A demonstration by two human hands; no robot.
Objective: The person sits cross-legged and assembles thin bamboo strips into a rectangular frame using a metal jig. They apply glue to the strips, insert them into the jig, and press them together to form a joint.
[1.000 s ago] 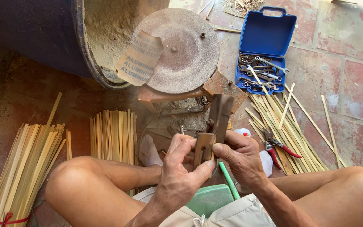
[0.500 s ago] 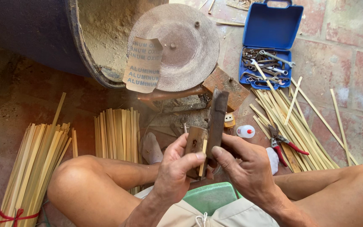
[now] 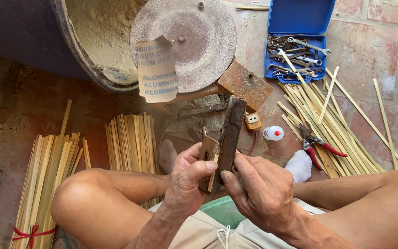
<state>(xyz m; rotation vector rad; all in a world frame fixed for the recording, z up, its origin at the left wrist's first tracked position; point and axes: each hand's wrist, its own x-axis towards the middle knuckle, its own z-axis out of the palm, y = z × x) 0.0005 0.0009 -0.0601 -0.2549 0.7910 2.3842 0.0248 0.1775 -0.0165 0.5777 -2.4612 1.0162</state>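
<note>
Head view shows bamboo strips (image 3: 130, 138) and pruning shears (image 3: 316, 144) around me. My left hand (image 3: 187, 184) pinches a small wooden block (image 3: 207, 154); my right hand (image 3: 259, 189) grips a dark flat blade (image 3: 230, 127).

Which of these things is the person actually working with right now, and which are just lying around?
In use:
left hand
right hand
small wooden block
long dark blade

Lying about:
blue case of spanners
red-handled pruning shears
loose pale bamboo strips
round sanding disc

Head-worn view, steeply downward, close
</note>
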